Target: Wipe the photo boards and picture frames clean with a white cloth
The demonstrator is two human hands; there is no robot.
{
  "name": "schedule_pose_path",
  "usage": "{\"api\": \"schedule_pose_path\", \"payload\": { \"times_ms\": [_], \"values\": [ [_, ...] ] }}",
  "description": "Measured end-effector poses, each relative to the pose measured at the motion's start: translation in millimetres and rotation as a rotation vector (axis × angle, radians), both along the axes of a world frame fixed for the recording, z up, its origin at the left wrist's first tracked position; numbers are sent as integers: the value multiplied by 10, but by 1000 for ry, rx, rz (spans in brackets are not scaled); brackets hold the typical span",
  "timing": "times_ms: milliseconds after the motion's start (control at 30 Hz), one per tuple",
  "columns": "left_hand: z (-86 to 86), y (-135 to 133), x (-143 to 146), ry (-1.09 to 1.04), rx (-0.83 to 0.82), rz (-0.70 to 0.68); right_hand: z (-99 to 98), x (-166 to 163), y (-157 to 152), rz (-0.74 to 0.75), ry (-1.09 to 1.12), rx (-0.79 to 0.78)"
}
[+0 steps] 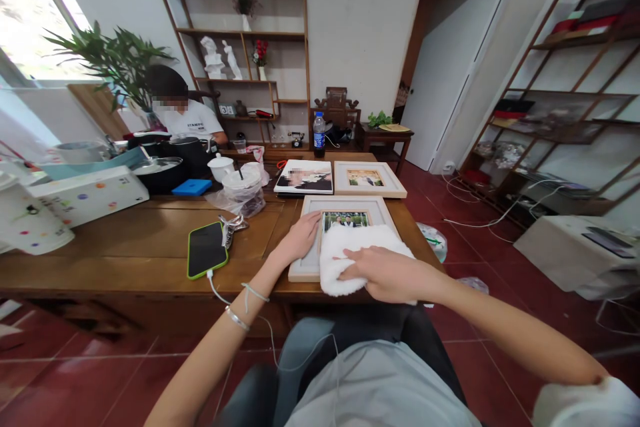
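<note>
A pale wooden photo frame (pixel 345 205) lies flat at the near edge of the brown wooden table (pixel 150 247). My left hand (pixel 300 237) rests flat on the frame's left border, fingers stretched out. A fluffy white cloth (pixel 345 243) covers the lower part of the frame. My right hand (pixel 380 272) presses down on the cloth, fingers together and lying over it. The small photo in the frame shows above the cloth.
Two more framed pictures (pixel 304 177) (pixel 367 179) lie further back. A green-cased phone (pixel 206 250) on a white cable sits to the left, beside a bagged plastic cup (pixel 243 190). Another person (pixel 180 110) sits at the far left end among pots and boxes. Shelves stand right and behind.
</note>
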State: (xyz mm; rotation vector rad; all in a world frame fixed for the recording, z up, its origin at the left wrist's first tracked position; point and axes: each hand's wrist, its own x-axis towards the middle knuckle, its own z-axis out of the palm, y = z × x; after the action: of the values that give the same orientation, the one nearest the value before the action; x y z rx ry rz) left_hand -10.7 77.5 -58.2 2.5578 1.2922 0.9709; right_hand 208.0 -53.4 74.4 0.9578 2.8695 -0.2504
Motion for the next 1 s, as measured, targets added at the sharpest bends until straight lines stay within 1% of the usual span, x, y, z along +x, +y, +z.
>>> {"api": "schedule_pose_path", "payload": {
  "times_ms": [100, 200, 267, 333, 433, 500, 600, 667, 733, 867, 1000],
  "values": [
    [-4, 4, 1, 7, -3, -5, 68, 108, -36, -4, 26, -52],
    [5, -7, 3, -4, -10, -2, -14, 183, 102, -25, 48, -43],
    [16, -21, 5, -8, -11, -4, -112, 200, 260, -87, 29, -1],
    [31, -32, 7, -9, -15, -10, -210, 175, 424, -166, 13, 82],
    [60, -27, 6, -29, -46, -21, -317, 40, 569, -239, 33, 203],
    [89, -14, 1, -66, -93, -33, -365, -105, 549, -225, 63, 220],
    [154, -16, -4, -159, -167, -19, -422, -341, 383, -127, 87, 183],
    [207, -46, 6, -211, -181, 6, -446, -462, 261, -86, 72, 176],
    [253, -92, 28, -220, -164, 2, -450, -521, 183, -88, 50, 167],
    [270, -148, 82, -153, -104, -60, -395, -440, 154, -115, 30, 122],
    [190, -100, 99, -61, -79, 3, -323, -132, 116, -169, -7, 144]
  ]
}}
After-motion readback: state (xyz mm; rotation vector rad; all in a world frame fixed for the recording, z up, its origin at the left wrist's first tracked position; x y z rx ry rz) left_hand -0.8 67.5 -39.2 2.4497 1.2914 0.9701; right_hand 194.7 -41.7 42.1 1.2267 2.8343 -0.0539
